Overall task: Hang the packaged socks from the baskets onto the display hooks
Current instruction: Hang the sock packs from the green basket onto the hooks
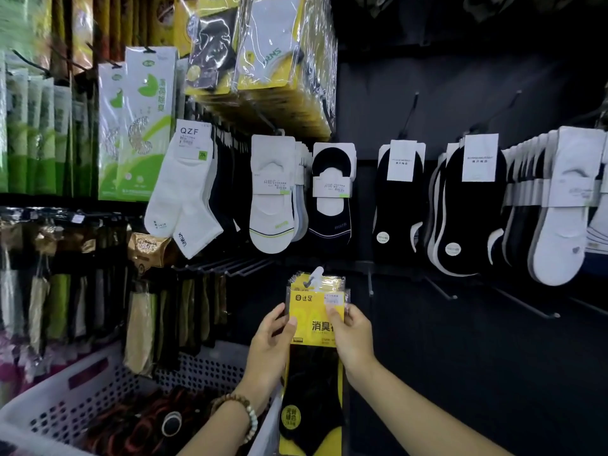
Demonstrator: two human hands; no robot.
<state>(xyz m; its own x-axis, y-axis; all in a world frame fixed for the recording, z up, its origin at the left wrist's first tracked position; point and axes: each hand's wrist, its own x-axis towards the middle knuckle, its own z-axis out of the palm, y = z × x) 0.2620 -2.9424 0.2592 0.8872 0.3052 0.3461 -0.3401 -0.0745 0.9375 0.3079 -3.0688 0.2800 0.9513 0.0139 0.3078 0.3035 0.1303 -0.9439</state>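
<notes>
Two hands meet on one yellow sock packet (316, 327) in our single head view. Our left hand (270, 348) pinches its left edge, thumb in front and fingers (275, 319) curled behind, and our right hand (351, 340) clamps the right edge the same way. We hold the packet upright in front of the dark display wall (460, 373), its white hanger tab (315, 277) pointing up, just below a row of bare hooks (227, 268). It looks like a small stack rather than one packet, though we cannot be sure.

We judge that we are at the hanging step: the packet is out of the white perforated basket (98, 376) at lower left and not yet on a hook. Next, we need to line the tab's hole with a free hook tip and slide it on; more empty hooks (523, 304) stand to the right.

Around us the wall is crowded: white ankle socks (184, 192), low-cut socks (273, 199) in white and black, and matching yellow packets (263, 54) hanging above. The basket holds dark, reddish bundles we cannot make out. Lighting is dim.
</notes>
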